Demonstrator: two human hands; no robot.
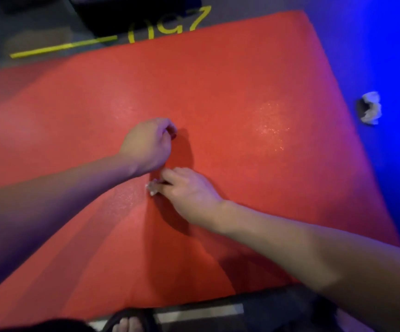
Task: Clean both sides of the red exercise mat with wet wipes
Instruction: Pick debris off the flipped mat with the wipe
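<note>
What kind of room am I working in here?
Probably a gym or fitness studio. The red exercise mat lies on a dark floor painted with a yellow line and numerals, and strong blue lighting washes the area to the right, where a crumpled wipe lies.
</note>
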